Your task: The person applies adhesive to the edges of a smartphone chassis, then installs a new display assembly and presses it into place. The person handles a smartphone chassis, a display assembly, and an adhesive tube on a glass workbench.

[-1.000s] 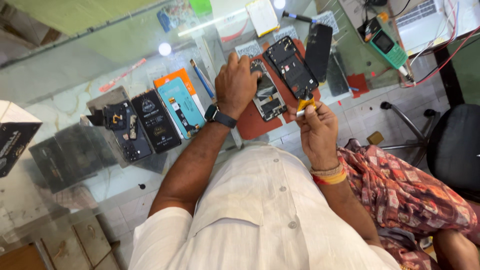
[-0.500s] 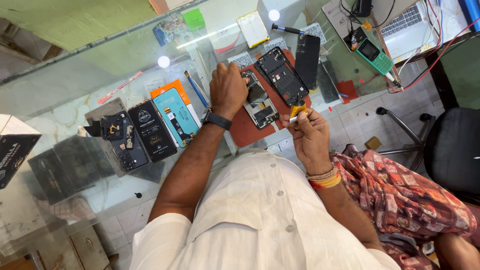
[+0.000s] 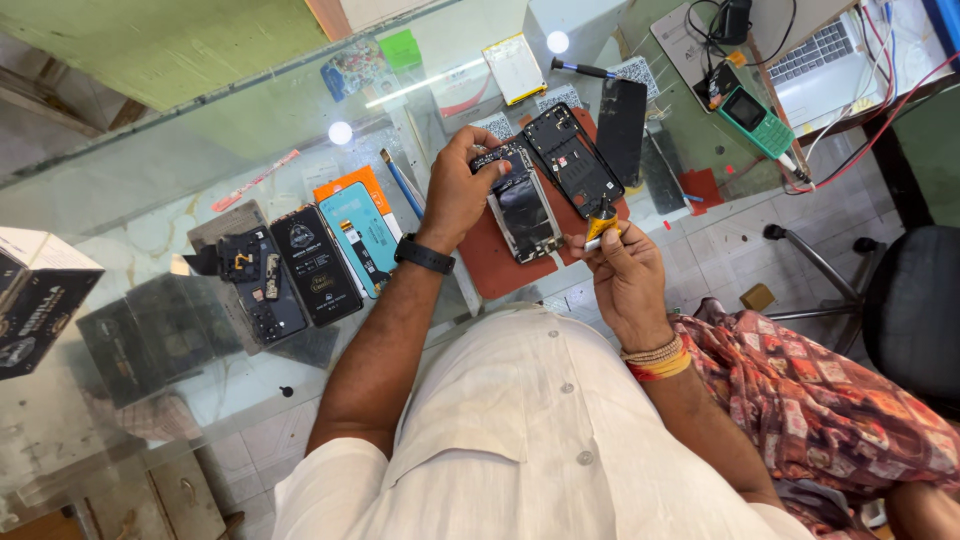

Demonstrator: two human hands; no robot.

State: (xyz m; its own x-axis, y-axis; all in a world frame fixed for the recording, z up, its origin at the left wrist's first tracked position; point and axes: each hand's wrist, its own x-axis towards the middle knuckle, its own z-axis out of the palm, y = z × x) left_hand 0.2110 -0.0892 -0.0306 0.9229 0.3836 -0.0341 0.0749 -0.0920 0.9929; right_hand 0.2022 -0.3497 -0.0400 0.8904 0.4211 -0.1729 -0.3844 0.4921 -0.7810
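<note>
Glass table (image 3: pixel 200 170); left hand (image 3: pixel 455 190) presses the opened phone (image 3: pixel 520 205) near its front edge; right hand (image 3: pixel 625 275) pinches a yellow-handled tool (image 3: pixel 601 225); a slip might scratch the board.

White buttoned shirt (image 3: pixel 520 440), black wristwatch (image 3: pixel 424 254) (left), orange-yellow thread bracelets (image 3: pixel 655 360).

free: bare glass (image 3: pixel 180 180) far left | blocked: phone parts (image 3: pixel 300 265) left, opened phones (image 3: pixel 570 160) and laptop (image 3: pixel 830 60) ahead
</note>
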